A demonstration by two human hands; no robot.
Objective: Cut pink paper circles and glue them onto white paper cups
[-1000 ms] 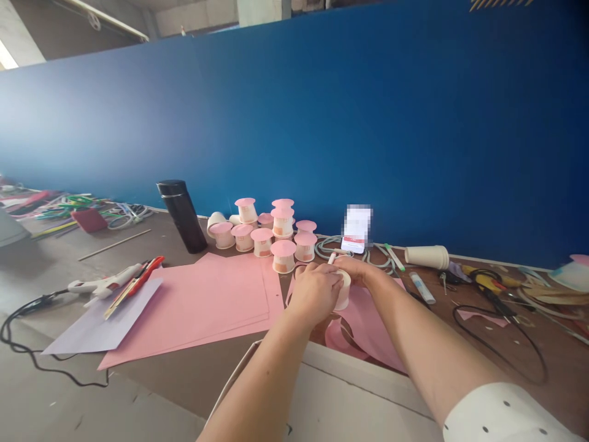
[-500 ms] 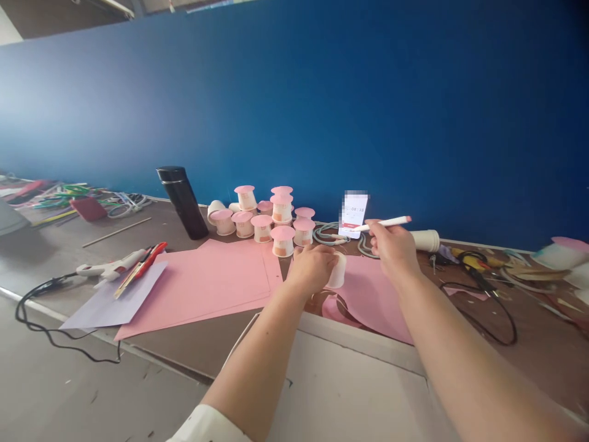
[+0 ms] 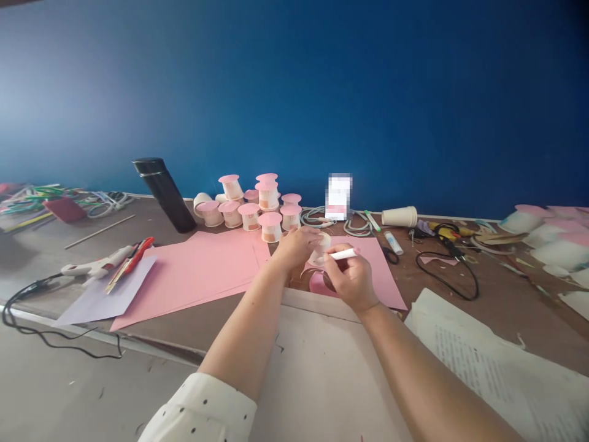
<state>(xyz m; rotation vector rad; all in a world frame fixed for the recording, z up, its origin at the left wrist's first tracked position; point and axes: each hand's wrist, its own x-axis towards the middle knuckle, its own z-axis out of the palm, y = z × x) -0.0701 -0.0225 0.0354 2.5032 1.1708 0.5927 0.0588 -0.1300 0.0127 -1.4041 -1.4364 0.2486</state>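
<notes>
My left hand (image 3: 297, 248) is closed on a white paper cup (image 3: 321, 247), holding it over a pink paper sheet (image 3: 381, 267). Held in my right hand (image 3: 353, 281) is a white marker (image 3: 343, 254) with a pink end; its other end points at the cup's side. Whether the tip touches the cup is too small to tell. Below the cup lies a curved pink paper offcut (image 3: 318, 282). Just behind my left hand stand several paper cups (image 3: 271, 232) with pink paper discs on top, some stacked.
At left are pink sheets (image 3: 207, 270), a purple sheet (image 3: 124, 291), a cutter (image 3: 129, 264), a glue gun (image 3: 96, 267) and a leaning black bottle (image 3: 168, 199). A phone (image 3: 337, 199) leans on the blue wall. Cables (image 3: 473, 279) and a printed sheet (image 3: 478, 356) are on the right.
My right hand has come down and left, bringing the marker from in front of the phone to the cup. My left hand still holds the cup. The view has shifted right.
</notes>
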